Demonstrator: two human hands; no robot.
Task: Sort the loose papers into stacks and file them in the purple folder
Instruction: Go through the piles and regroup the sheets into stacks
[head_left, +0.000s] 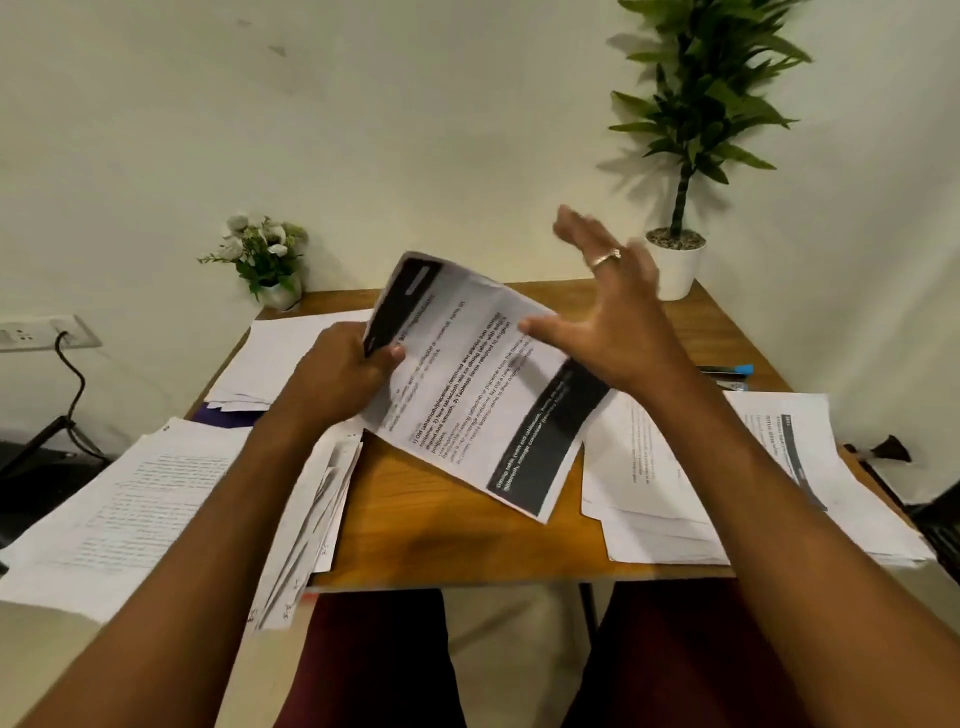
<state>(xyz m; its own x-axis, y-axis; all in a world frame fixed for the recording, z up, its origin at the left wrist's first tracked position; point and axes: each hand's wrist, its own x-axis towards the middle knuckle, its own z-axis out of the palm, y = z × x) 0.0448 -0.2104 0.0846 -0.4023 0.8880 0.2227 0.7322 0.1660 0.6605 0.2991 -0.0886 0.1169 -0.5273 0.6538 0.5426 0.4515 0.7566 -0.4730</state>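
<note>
**A:** What has the left grip (337, 374) got?

**B:** It is clenched on the left edge of a printed sheet (483, 395), thumb on top and fingers underneath. The page hangs tilted in the air above the middle of the surface (441, 519). There may be a second sheet in there (one dark edge curls up at the top corner), but I can't be sure.

**A:** And the right grip (613, 322)?

**B:** Released, fingers spread, holding nothing. It hovers over the page's 2 o'clock corner. It is blurred, so I can't tell whether the thumb touches the paper.

**A:** How will that page handle?

**B:** Light and floppy, I'd say. Held by one edge it bows, and it would crease easily. My advice is to take the opposite long edge with the free grip and lay it down flat.

**A:** Lay it where?

**B:** There is a text stack (130, 509) at 9 o'clock, overhanging the edge, with a fanned pile (311, 519) just beside it at 7. A right stack (727, 478) sits at 3 o'clock. The purple folder (228, 417) is at 10 o'clock, only a sliver of it showing under a white pile (291, 353), so filing looks some way off.
</note>
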